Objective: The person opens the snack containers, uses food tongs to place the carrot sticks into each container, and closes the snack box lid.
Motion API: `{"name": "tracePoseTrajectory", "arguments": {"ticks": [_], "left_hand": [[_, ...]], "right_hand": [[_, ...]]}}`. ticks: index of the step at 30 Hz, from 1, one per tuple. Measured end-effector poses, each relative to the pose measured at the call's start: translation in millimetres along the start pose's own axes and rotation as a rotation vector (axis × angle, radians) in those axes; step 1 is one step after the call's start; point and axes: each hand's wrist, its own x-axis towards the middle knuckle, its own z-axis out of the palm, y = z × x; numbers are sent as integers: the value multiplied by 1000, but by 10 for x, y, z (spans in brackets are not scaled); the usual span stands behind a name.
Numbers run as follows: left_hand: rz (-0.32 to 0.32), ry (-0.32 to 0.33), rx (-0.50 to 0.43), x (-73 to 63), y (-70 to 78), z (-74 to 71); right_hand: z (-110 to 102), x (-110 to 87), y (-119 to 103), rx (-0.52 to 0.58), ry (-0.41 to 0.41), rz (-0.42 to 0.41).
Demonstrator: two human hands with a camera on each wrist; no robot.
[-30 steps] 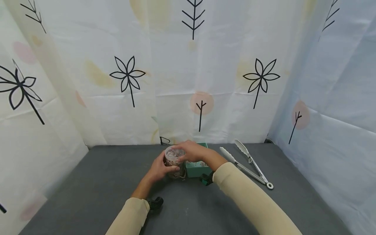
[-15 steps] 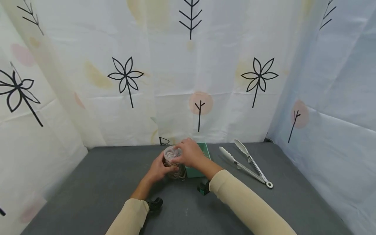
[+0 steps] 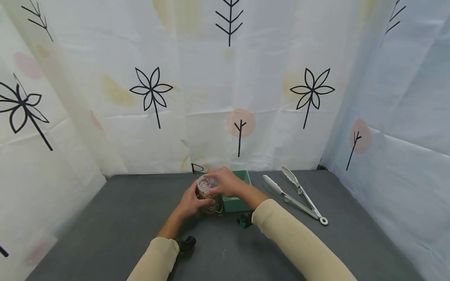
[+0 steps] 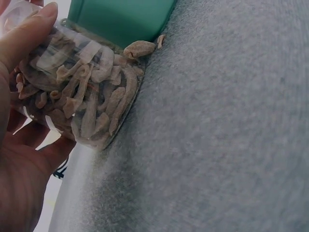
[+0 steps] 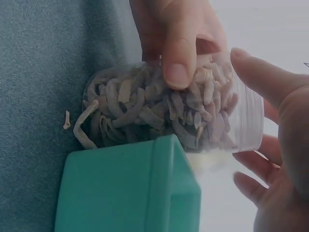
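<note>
A clear plastic jar (image 5: 159, 104) full of dried, brownish curled root-like pieces stands on the table, its mouth uncovered. My left hand (image 3: 189, 203) grips the jar's side, thumb across the front, as the left wrist view also shows. Over the top, my right hand (image 3: 226, 183) curves its thumb and fingers around the jar's rim (image 5: 251, 121). Right beside the jar is a teal box (image 5: 111, 188), open at the top; my right hand and arm hide part of it. Loose dried pieces (image 4: 140, 49) lie on the table at the jar's foot.
Metal tongs (image 3: 299, 199) lie spread on the grey table (image 3: 140, 218), right of the box. A white patterned cloth (image 3: 197, 136) hangs behind the table and along both sides. Black wrist mounts (image 3: 186, 244) hang beneath my wrists.
My right hand's fingers bunched at the jar's mouth half a second ago and now spread around the rim again. The left hand and jar keep their place.
</note>
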Motion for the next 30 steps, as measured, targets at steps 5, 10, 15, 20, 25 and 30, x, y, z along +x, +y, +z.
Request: {"name": "tracePoseTrajectory", "arguments": {"ticks": [5, 10, 15, 20, 25, 30], "left_hand": [[16, 29, 20, 19, -43, 19], [19, 34, 31, 25, -52, 41], [-3, 28, 20, 33, -67, 50], [-17, 18, -30, 58, -59, 26], [-59, 10, -9, 67, -46, -5], [-89, -30, 66, 15, -78, -81]], "right_hand": [[31, -22, -28, -43, 54, 52], [67, -36, -23, -58, 88, 75], [56, -56, -7, -43, 85, 80], [-12, -117, 74, 30, 111, 51], [-100, -268, 243, 81, 154, 20], [-156, -515, 456, 77, 176, 76]]}}
